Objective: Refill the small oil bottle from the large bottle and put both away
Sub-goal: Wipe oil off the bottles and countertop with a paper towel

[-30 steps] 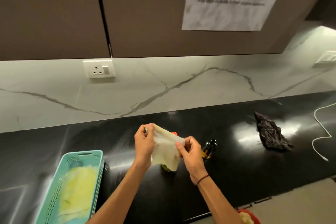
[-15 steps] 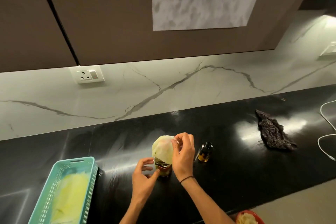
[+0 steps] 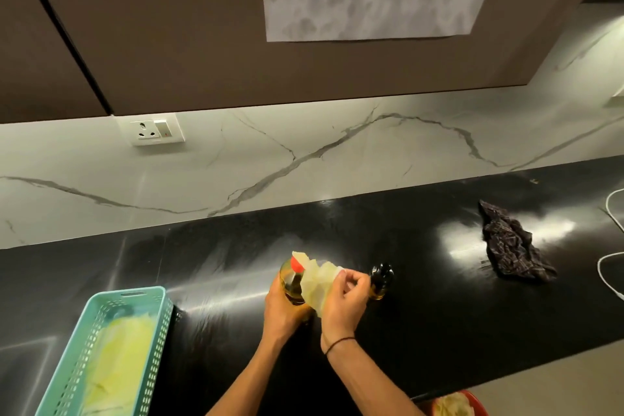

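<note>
We judge pouring done: our left hand [image 3: 282, 309] grips the red-capped large oil bottle [image 3: 293, 284] on the black surface [image 3: 422, 297], right hand [image 3: 344, 300] fingers pinching a pale wipe [image 3: 317, 284] against it; small dark bottle [image 3: 381, 280] just beside. Putting away remains.

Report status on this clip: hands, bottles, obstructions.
Left hand grips the large bottle, red cap on. Right hand pinches a tissue against it. Small bottle stands just right, upright. Nothing blocking.

A teal basket [image 3: 155, 321] holding yellow cloths [image 3: 118, 358] sits at the black counter's [image 3: 422, 314] left — a dark crumpled rag [image 3: 510, 243] lies far right.
</note>
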A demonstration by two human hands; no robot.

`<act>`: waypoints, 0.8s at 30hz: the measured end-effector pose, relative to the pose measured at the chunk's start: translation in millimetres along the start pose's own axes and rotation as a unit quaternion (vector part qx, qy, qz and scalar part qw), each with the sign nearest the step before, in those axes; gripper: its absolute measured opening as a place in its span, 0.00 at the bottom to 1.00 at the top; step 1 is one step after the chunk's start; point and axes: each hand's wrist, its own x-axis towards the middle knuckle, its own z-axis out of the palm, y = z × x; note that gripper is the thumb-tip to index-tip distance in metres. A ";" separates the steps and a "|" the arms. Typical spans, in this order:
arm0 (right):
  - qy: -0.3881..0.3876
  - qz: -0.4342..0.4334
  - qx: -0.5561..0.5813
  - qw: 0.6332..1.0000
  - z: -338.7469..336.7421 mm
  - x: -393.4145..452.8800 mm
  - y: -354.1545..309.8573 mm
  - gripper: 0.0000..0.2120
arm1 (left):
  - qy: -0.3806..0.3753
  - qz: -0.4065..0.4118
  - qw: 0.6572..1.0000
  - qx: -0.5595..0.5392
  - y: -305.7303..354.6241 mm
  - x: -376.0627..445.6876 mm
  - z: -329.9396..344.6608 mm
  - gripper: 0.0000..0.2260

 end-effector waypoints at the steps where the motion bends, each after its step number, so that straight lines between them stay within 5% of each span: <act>1: -0.004 -0.018 -0.002 1.000 7.2 0.4 -0.8 0.02 | 0.004 -0.004 1.000 -0.008 1.1 0.5 0.7 0.31; 7: -0.175 -0.230 -0.137 0.947 29.3 6.1 23.4 0.11 | 0.033 -0.018 0.998 -0.050 4.0 1.7 5.3 0.18; 11: -0.286 -0.221 -0.143 0.922 33.6 54.3 30.1 0.08 | -0.005 -0.023 1.000 -0.006 3.5 7.8 -2.9 0.24; 16: -0.534 -0.172 -0.261 0.786 54.0 100.5 -16.3 0.06 | -0.064 -0.033 0.997 0.038 0.8 18.1 -8.9 0.25; 19: -0.530 -0.194 -0.274 0.779 55.7 96.4 -27.4 0.06 | -0.061 -0.034 0.997 0.038 -0.3 23.2 -9.4 0.24; 24: -0.335 -0.324 -0.289 0.836 7.5 38.4 24.3 0.17 | -0.046 -0.005 0.999 0.001 -4.6 15.2 -7.4 0.24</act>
